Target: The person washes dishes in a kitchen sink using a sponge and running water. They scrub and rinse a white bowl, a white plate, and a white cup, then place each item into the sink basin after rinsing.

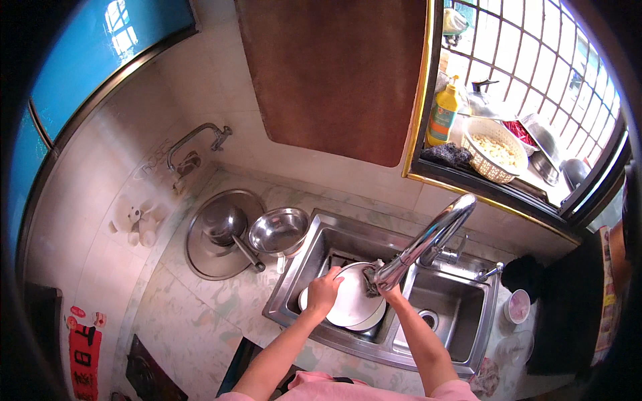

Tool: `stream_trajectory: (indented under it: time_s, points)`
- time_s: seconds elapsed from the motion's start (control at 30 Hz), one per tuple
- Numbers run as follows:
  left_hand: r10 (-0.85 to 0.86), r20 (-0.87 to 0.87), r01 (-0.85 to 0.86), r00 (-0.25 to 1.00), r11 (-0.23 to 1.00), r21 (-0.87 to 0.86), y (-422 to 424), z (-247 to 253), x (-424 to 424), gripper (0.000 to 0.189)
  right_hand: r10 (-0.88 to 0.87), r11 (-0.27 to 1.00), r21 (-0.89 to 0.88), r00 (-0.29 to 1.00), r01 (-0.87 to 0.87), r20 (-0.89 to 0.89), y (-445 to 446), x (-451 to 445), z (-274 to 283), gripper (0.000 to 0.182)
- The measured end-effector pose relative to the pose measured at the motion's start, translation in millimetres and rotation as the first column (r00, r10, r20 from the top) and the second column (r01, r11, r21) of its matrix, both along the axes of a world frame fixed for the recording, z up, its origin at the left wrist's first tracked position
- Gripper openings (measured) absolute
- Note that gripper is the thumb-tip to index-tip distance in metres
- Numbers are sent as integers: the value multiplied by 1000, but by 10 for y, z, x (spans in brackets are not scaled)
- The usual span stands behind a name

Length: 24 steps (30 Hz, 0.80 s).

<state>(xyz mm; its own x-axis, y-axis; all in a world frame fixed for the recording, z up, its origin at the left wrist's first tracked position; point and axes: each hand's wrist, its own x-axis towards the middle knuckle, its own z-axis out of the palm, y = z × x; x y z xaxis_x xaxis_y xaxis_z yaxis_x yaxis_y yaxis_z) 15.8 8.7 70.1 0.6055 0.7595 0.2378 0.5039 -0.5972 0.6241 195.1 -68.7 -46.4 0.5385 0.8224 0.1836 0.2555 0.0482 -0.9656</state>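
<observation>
Over the left basin of a steel double sink [346, 343], my left hand [323, 290] grips the left rim of a white plate or shallow bowl [348, 301]. Another white dish [372, 319] shows beneath it. My right hand [392, 294] is at the plate's right side, partly hidden behind the curved chrome faucet [416, 240], and holds a dark scrubbing pad or cloth [371, 281] against the plate's inner surface. The faucet's head hangs right above that hand.
Left of the sink are a steel bowl [279, 231] and a long-handled pan [224, 223] on a large round lid [195, 250]. A white cup [517, 306] stands to the right. A yellow bottle [443, 115] and a basket of food [494, 150] occupy the windowsill.
</observation>
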Motion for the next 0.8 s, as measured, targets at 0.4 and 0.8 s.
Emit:
stream_trajectory:
  time_s: [0.4, 0.8]
  points:
    - [221, 8, -220, 975, 962, 161, 39, -308, -159, 17, -29, 960, -281, 989, -13, -144, -103, -376, 277, 34]
    - [914, -79, -169, 397, -11, -986, 224, -1494, -1592, 35, -287, 637, -758, 956, 139, -66, -511, -387, -1166, 35]
